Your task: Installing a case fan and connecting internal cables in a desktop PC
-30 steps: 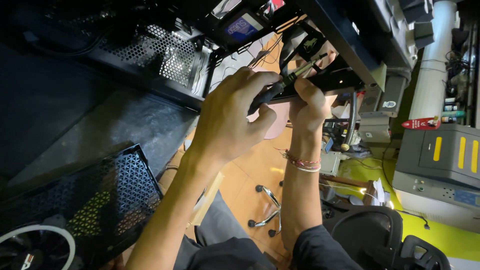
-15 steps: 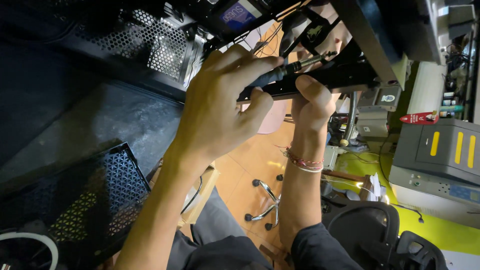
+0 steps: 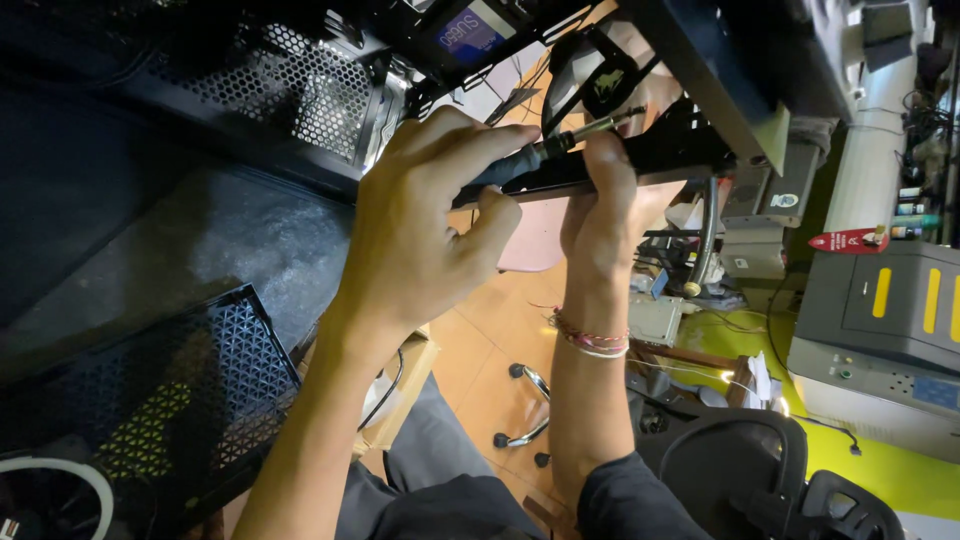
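Your two hands are up at the edge of the open computer case (image 3: 300, 90), and they share one tool. Your left hand (image 3: 420, 230) wraps its fingers (image 3: 470, 135) around the dark handle of a single screwdriver (image 3: 545, 150), thumb tucked under it, so the grip is closed on the tool. The screwdriver lies nearly level, its metal shaft pointing right and slightly up toward a black bracket (image 3: 600, 75) inside the case.

Your right hand (image 3: 600, 215) comes up from below. Its fingers are pressed against the black frame bar (image 3: 640, 165) just beside the screwdriver shaft; whether they curl around the bar or only push on it, you cannot tell from here. One beaded bracelet (image 3: 590, 335) sits on that wrist.

On the case you can count two perforated mesh panels: one upper panel (image 3: 320, 85) near your left hand, and one lower panel (image 3: 150, 400) by your left forearm. One small blue-lit screen (image 3: 470, 35) shows above the screwdriver.

Below your arms, one chair base with castors (image 3: 525, 410) stands on the orange floor (image 3: 480, 330). Off to the right sits one grey machine with two yellow stripes (image 3: 900, 300).
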